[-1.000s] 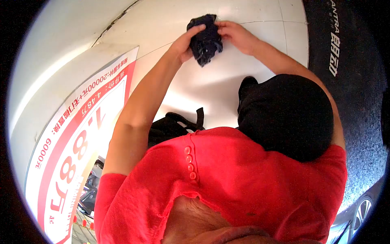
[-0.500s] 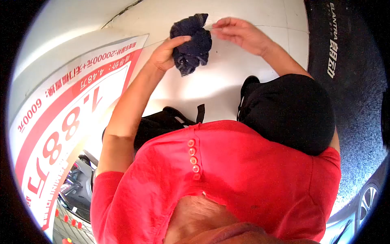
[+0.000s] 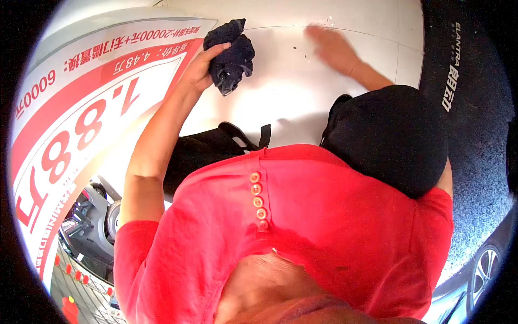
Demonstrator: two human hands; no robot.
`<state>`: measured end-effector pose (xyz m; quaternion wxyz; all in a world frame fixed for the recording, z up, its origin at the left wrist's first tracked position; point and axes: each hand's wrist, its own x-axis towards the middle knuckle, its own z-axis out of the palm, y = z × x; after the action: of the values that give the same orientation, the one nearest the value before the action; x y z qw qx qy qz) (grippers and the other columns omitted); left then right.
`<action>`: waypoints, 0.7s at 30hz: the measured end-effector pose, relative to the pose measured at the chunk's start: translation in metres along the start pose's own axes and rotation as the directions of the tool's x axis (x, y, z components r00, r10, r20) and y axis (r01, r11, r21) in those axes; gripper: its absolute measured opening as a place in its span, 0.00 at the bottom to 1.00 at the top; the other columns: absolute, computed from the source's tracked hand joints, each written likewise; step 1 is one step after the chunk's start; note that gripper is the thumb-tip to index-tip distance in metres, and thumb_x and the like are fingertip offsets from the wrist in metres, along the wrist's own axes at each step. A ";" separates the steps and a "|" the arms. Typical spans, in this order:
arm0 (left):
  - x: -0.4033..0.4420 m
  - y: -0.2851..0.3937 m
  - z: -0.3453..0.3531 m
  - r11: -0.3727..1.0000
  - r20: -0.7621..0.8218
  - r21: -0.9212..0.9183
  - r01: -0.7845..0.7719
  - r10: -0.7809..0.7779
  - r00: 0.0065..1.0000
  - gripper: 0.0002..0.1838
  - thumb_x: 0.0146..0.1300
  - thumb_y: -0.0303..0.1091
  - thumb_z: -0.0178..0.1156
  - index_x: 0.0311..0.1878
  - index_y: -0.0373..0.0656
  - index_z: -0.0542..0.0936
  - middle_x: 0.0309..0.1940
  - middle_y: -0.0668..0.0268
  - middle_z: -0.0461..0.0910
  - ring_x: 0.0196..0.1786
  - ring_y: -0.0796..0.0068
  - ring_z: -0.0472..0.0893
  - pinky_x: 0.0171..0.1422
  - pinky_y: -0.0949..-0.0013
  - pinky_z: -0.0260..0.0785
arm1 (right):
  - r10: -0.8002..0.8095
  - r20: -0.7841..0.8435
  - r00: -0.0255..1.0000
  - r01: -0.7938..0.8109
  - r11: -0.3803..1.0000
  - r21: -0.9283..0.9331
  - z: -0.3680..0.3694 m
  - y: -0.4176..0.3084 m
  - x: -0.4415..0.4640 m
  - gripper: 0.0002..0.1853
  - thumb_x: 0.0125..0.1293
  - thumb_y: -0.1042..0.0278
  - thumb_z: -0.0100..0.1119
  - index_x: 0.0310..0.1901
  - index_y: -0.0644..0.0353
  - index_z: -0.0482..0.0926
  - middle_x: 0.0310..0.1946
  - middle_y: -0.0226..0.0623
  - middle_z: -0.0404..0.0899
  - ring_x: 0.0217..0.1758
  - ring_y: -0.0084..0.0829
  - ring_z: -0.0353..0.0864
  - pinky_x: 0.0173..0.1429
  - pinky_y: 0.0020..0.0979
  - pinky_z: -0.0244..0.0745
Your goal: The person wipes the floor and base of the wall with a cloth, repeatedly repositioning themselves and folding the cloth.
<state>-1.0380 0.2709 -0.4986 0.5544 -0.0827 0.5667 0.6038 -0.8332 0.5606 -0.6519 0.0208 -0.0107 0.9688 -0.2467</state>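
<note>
My left hand [image 3: 202,69] is closed around a bunched dark navy cloth [image 3: 231,56], its thumb lying across the near side. Pale specks show on the lower folds of the cloth. To the right, my right hand [image 3: 330,47] hovers apart from the cloth over the white tiled floor [image 3: 270,65]. Motion smears its fingers, so I cannot tell how they are set. Small white bits [image 3: 330,21] appear just beyond the right fingertips, and a few dark specks [image 3: 295,48] show against the floor between the hands.
A red and white price sign [image 3: 97,108] curves along the left side. At right lies a dark mat [image 3: 469,135] with white lettering, and a car wheel [image 3: 485,272] stands at the lower right. My bent knee in black trousers [image 3: 388,140] is below the right arm.
My right hand has moved away from the cloth, widening the gap. The cloth, still in my left hand, appears farther left. The view has shifted slightly, and white bits now show near the right fingers.
</note>
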 end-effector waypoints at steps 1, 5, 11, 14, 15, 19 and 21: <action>-0.005 0.003 -0.001 1.000 -0.004 0.000 -0.006 0.006 1.000 0.21 0.66 0.34 0.63 0.60 0.36 0.76 0.50 0.57 0.84 0.50 0.65 0.85 0.55 0.62 0.80 | -0.147 0.144 0.979 0.132 0.986 0.105 0.009 -0.020 -0.009 0.35 0.65 0.63 0.60 0.74 0.53 0.63 0.75 0.40 0.62 0.78 0.38 0.58 0.82 0.39 0.48; -0.035 0.013 0.001 1.000 -0.069 -0.030 -0.001 -0.001 0.998 0.26 0.69 0.35 0.59 0.66 0.32 0.70 0.57 0.52 0.80 0.57 0.58 0.82 0.66 0.58 0.74 | -0.458 0.357 0.814 0.367 0.882 0.296 0.043 -0.036 -0.041 0.38 0.67 0.57 0.61 0.77 0.49 0.58 0.78 0.37 0.55 0.82 0.34 0.49 0.84 0.43 0.41; -0.089 0.020 -0.007 0.995 -0.029 -0.102 -0.021 0.018 0.999 0.32 0.67 0.36 0.58 0.71 0.31 0.64 0.63 0.47 0.75 0.63 0.52 0.78 0.71 0.52 0.69 | 0.360 -0.464 0.809 -0.513 0.819 -0.258 -0.040 0.097 0.003 0.37 0.65 0.57 0.61 0.73 0.62 0.61 0.75 0.47 0.59 0.78 0.45 0.58 0.79 0.50 0.49; -0.097 0.018 -0.007 0.990 0.004 -0.120 -0.069 0.070 0.998 0.35 0.65 0.37 0.60 0.72 0.34 0.63 0.64 0.48 0.74 0.63 0.52 0.78 0.71 0.52 0.69 | 0.103 -0.145 0.984 -0.117 0.989 -0.091 -0.021 0.040 0.011 0.38 0.65 0.56 0.60 0.74 0.58 0.61 0.77 0.42 0.57 0.80 0.42 0.53 0.81 0.50 0.43; -0.094 0.015 -0.009 0.992 -0.019 -0.106 -0.068 0.066 0.998 0.35 0.64 0.37 0.61 0.72 0.35 0.63 0.64 0.49 0.74 0.64 0.52 0.78 0.71 0.52 0.69 | -0.049 -0.097 0.994 0.062 0.989 0.138 0.022 0.022 0.003 0.38 0.64 0.58 0.61 0.75 0.53 0.60 0.77 0.39 0.57 0.81 0.40 0.51 0.83 0.49 0.38; -0.081 0.012 -0.004 0.990 -0.017 -0.123 -0.068 0.067 0.998 0.33 0.64 0.34 0.61 0.71 0.34 0.65 0.63 0.50 0.76 0.63 0.53 0.78 0.71 0.52 0.70 | -0.512 0.198 0.836 0.446 0.844 0.299 0.049 -0.021 -0.013 0.36 0.65 0.57 0.61 0.74 0.49 0.63 0.76 0.36 0.59 0.81 0.36 0.52 0.83 0.48 0.41; -0.078 0.009 -0.008 0.992 -0.099 -0.120 -0.048 0.036 0.994 0.32 0.64 0.33 0.61 0.70 0.33 0.66 0.62 0.50 0.77 0.63 0.54 0.78 0.70 0.53 0.71 | -0.258 0.184 0.949 0.238 0.963 0.123 0.025 0.037 0.015 0.34 0.68 0.55 0.58 0.74 0.51 0.63 0.76 0.38 0.60 0.81 0.37 0.53 0.81 0.49 0.45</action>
<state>-1.0204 0.2222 -0.4392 0.5074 -0.1338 0.5567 0.6440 -0.8472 0.5807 -0.6916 0.0867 -0.1559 0.9394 -0.2929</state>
